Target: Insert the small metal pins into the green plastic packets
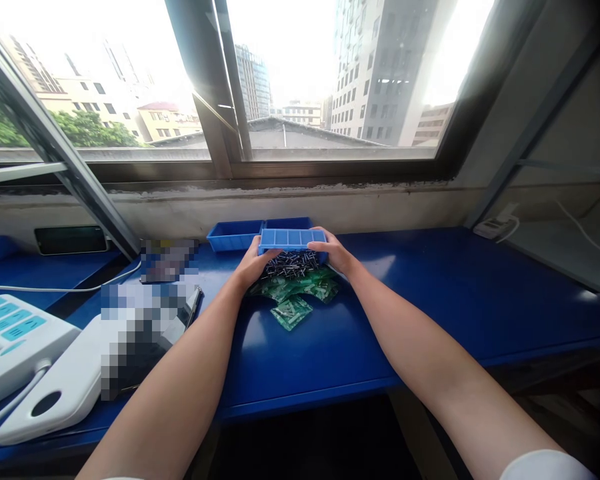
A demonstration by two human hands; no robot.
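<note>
Between both hands is a blue plastic bin [293, 239], its ribbed side facing me. My left hand [253, 265] is closed on the bin's left end, and my right hand [334, 252] grips its right end, the thumb along the side. Many small dark metal pieces, like screws [291, 264], show just below the bin's edge; whether they lie inside it or in something behind is unclear. Under and in front of them lie several green printed packets [291, 312] on the blue table.
Two more blue bins [235, 235] stand behind, against the wall. At the left are a white device with an oval hole [55, 400], a power strip with blue-green labels [17, 333], a phone [71, 240] and a cable. A metal frame post [87, 187] rises beside the window.
</note>
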